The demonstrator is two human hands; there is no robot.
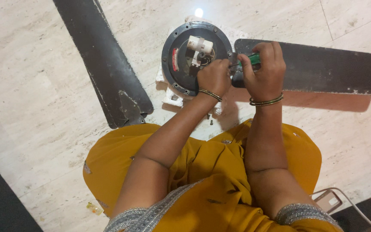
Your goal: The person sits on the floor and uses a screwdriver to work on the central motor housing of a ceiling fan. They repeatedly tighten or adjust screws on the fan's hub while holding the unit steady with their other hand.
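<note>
A round dark ceiling-fan motor (181, 71) lies on the pale stone floor with a white connector block (200, 44) at its centre. A dark fan blade (323, 68) reaches from the motor's rim to the right. My right hand (263, 71) is closed on a green-handled screwdriver (250, 60) where the blade's bracket meets the motor. My left hand (214, 77) rests at the motor's rim beside the screwdriver tip, fingers pinched there; what it holds is hidden. Both wrists wear bangles.
A second dark fan blade (104, 64) lies loose on the floor to the left, running diagonally. Small screws (211, 122) lie near my knees. My yellow garment (202, 172) fills the lower middle. A white cable (348, 202) runs at the lower right.
</note>
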